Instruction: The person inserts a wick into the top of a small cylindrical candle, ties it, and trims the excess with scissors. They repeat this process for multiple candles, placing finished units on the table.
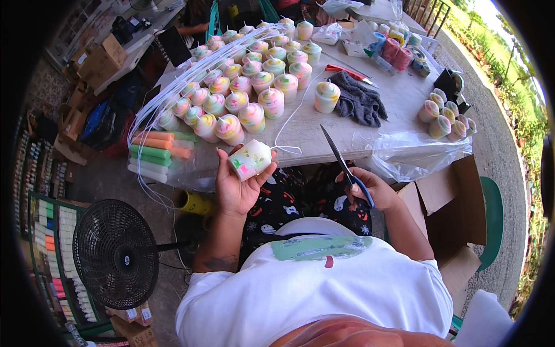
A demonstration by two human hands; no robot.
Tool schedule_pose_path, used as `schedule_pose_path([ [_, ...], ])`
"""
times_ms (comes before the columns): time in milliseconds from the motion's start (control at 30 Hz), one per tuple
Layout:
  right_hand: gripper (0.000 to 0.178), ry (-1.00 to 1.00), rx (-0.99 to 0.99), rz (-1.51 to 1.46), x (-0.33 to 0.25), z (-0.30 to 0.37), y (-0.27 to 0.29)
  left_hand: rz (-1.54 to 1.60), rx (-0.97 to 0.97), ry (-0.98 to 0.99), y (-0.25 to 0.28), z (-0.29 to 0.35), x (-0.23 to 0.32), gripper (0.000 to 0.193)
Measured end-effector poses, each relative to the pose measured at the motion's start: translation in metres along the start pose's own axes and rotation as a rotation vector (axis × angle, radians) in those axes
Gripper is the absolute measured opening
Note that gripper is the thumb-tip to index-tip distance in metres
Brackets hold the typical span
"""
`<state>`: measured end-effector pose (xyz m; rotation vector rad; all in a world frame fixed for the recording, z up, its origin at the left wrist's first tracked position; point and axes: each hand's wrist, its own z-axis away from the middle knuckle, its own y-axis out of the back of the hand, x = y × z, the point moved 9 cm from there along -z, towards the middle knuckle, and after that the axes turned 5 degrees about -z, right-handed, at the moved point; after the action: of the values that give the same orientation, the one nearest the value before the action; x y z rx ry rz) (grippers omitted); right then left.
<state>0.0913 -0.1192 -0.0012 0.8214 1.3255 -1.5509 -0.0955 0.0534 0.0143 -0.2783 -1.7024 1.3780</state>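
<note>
My left hand (240, 191) cradles a white candle (251, 162) with pink, green and yellow flecks, tilted on its side at the table's near edge. My right hand (373, 188) grips a pair of scissors (337, 149) by its blue handle; the dark blades point up and away, apart from the candle. A loop of white cord (286, 149) lies on the table just beyond the held candle. Many similar pastel candles (252, 117) stand in rows farther off, with one lone candle (327, 97) to their right, beside a dark grey cloth (359, 99).
Long white wick strands (167, 87) drape over the table's left side, near wrapped orange, green and white sticks (150, 153). A red-handled tool (346, 70), tape rolls (399, 55) and small candle cups (442, 118) occupy the right. An open cardboard box (454, 199) and a black fan (115, 254) flank me.
</note>
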Motion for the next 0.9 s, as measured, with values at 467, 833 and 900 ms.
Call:
schedule_pose_path([
  [467,0.061,0.141,-0.156,0.125,-0.007,-0.005,-0.027,0.243,-0.286,0.070,-0.046,0.012,-0.023,0.051],
  [833,0.066,-0.031,-0.272,0.155,0.001,0.003,-0.044,0.075,-0.538,0.113,-0.065,0.005,-0.022,0.073],
  [900,0.066,-0.028,-0.289,0.185,-0.003,0.001,-0.050,0.034,-0.569,0.144,-0.067,0.008,-0.025,0.075],
])
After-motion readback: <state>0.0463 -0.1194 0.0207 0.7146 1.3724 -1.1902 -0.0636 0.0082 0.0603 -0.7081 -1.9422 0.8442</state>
